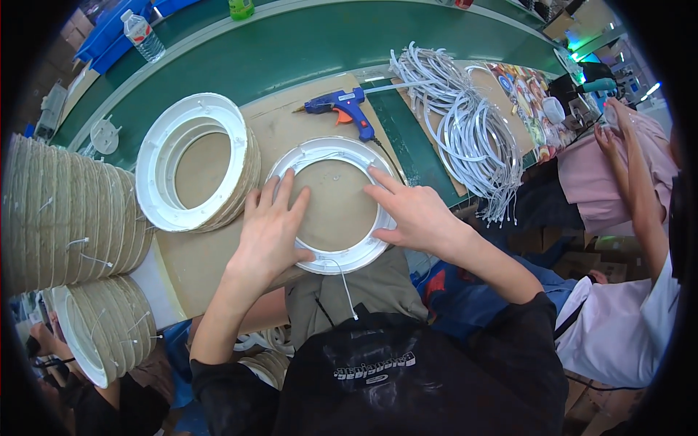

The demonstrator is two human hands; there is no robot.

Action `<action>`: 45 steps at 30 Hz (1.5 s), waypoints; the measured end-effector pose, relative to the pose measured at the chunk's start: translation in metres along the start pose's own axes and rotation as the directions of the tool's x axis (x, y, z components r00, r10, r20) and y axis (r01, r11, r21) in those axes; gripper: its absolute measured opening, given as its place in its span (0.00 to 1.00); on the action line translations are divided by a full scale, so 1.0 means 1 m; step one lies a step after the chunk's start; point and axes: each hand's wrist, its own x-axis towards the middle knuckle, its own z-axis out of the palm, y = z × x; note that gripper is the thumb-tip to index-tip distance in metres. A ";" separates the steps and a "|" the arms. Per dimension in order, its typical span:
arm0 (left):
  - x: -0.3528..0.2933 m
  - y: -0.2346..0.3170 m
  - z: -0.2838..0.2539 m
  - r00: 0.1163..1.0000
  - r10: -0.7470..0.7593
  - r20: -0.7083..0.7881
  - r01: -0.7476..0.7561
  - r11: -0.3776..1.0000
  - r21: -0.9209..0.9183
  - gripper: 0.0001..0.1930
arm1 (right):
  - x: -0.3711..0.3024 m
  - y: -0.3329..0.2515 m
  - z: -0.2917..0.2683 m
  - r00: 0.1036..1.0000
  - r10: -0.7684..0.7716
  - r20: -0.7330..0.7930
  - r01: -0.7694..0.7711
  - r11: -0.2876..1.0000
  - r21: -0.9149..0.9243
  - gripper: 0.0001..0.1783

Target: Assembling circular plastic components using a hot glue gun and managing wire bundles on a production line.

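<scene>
A white round frame (354, 259) lies on the brown board in front of me, with a pale strip along its inside. A thin white wire (347, 291) with a small plug hangs from its near edge. My left hand (267, 232) rests on the frame's left side, fingers spread over the rim and thumb at the near edge. On the right side, my right hand (420, 218) has its fingers apart, tips touching the inner rim. Just beyond the frame lies a blue glue gun (347, 107) with an orange trigger, its nozzle pointing left.
Stacked white frames (156, 171) stand at the left, beside tall stacks of similar ones (69, 218). A bundle of white strips with wires (465, 123) lies at the right. A water bottle (144, 36) stands at the back left. Other people sit at the right and lower left.
</scene>
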 end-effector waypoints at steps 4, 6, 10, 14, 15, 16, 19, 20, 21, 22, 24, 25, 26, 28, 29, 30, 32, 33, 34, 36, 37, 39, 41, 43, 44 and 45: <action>0.004 0.005 -0.003 1.000 0.023 -0.005 -0.023 1.000 -0.001 0.50 | -0.006 0.000 -0.003 0.999 0.015 -0.031 -0.015 1.000 -0.010 0.38; 0.003 0.004 -0.005 1.000 0.029 -0.004 -0.029 0.999 -0.020 0.50 | -0.008 -0.002 -0.005 0.999 0.021 -0.027 -0.021 1.000 -0.016 0.38; 0.003 -0.005 -0.007 0.997 -0.002 0.074 0.007 0.997 -0.071 0.49 | -0.006 -0.001 -0.007 0.994 0.012 -0.108 -0.007 0.999 0.043 0.35; -0.002 -0.005 -0.009 0.997 -0.004 0.077 0.014 0.990 -0.140 0.45 | 0.000 0.008 -0.009 0.930 0.060 -0.363 -0.004 0.988 0.153 0.28; 0.000 -0.004 -0.008 0.999 -0.013 0.048 0.020 0.989 -0.147 0.41 | -0.002 0.014 -0.010 0.906 0.105 -0.411 -0.011 0.975 0.224 0.25; 0.000 -0.004 -0.005 0.999 -0.031 0.020 0.034 0.988 -0.151 0.36 | 0.000 0.018 -0.009 0.878 0.141 -0.457 0.000 0.955 0.295 0.22; -0.003 -0.006 0.016 0.965 0.051 -0.256 -0.110 0.969 -0.221 0.28 | 0.007 0.042 0.004 0.818 0.189 -0.544 0.001 0.944 0.330 0.19; -0.004 -0.003 0.015 0.956 0.030 -0.293 -0.106 0.962 -0.250 0.26 | 0.012 0.047 0.006 0.834 0.227 -0.503 -0.040 0.934 0.355 0.20; -0.006 0.001 0.013 0.945 0.013 -0.327 -0.111 0.953 -0.283 0.25 | 0.017 0.055 0.008 0.838 0.225 -0.498 -0.039 0.934 0.356 0.22; -0.012 0.000 0.016 0.942 0.000 -0.337 -0.115 0.940 -0.322 0.28 | 0.026 0.061 0.014 0.824 0.226 -0.519 -0.044 0.940 0.339 0.23; -0.014 0.002 0.031 0.866 -0.055 -0.497 -0.087 0.962 -0.258 0.24 | 0.046 0.068 0.019 0.813 0.253 -0.524 -0.075 0.939 0.337 0.25; -0.010 0.001 0.049 0.778 -0.082 -0.623 -0.109 0.959 -0.262 0.23 | 0.055 0.073 0.019 0.819 0.275 -0.504 -0.096 0.931 0.353 0.27; -0.005 0.010 0.047 0.777 -0.069 -0.626 -0.138 0.951 -0.277 0.23 | 0.061 0.075 0.014 0.856 0.330 -0.398 -0.176 0.910 0.376 0.27; -0.008 0.024 0.034 0.808 -0.238 -0.538 -0.088 0.855 -0.511 0.23 | 0.077 0.081 0.015 0.870 0.312 -0.382 -0.177 0.921 0.348 0.25; -0.008 0.022 0.036 0.813 -0.236 -0.532 -0.095 0.848 -0.522 0.23 | 0.083 0.079 0.015 0.874 0.294 -0.388 -0.164 0.929 0.333 0.25; -0.008 0.015 0.040 0.830 -0.221 -0.512 -0.090 0.853 -0.514 0.25 | 0.089 0.078 0.013 0.873 0.304 -0.380 -0.177 0.926 0.333 0.25; -0.008 0.009 0.047 0.850 -0.224 -0.478 -0.046 0.871 -0.490 0.28 | 0.096 0.080 0.013 0.884 0.338 -0.323 -0.223 0.913 0.343 0.25; -0.008 0.008 0.048 0.852 -0.222 -0.474 -0.049 0.868 -0.494 0.28 | 0.096 0.080 0.017 0.883 0.343 -0.320 -0.230 0.911 0.342 0.25; -0.008 0.008 0.048 0.857 -0.200 -0.474 -0.067 0.870 -0.489 0.28 | 0.096 0.079 0.021 0.868 0.349 -0.353 -0.219 0.907 0.359 0.25; -0.006 0.008 0.049 0.861 -0.179 -0.476 -0.087 0.870 -0.485 0.27 | 0.095 0.081 0.024 0.852 0.353 -0.387 -0.207 0.905 0.371 0.25; -0.006 0.006 0.054 0.853 -0.175 -0.492 -0.094 0.875 -0.475 0.27 | 0.093 0.083 0.026 0.848 0.365 -0.385 -0.208 0.896 0.392 0.25; 0.014 -0.018 0.071 0.844 -0.177 -0.506 -0.093 0.882 -0.463 0.27 | 0.093 0.080 0.027 0.847 0.372 -0.381 -0.203 0.887 0.415 0.26; 0.067 -0.085 0.096 -0.182 0.651 -0.737 -0.729 0.413 0.546 0.27 | 0.100 0.070 0.029 0.833 0.357 -0.424 -0.168 0.892 0.420 0.25; 0.018 -0.014 0.066 0.435 0.360 -0.826 -0.635 0.772 0.002 0.26 | 0.091 0.082 0.033 0.817 0.384 -0.430 -0.191 0.884 0.426 0.24; -0.002 0.009 0.053 0.840 -0.116 -0.529 -0.159 0.881 -0.446 0.25 | 0.090 0.083 0.034 0.814 0.381 -0.439 -0.185 0.886 0.425 0.24; -0.002 -0.001 0.064 0.832 -0.120 -0.541 -0.161 0.882 -0.443 0.25 | 0.090 0.079 0.029 0.815 0.370 -0.447 -0.177 0.893 0.415 0.24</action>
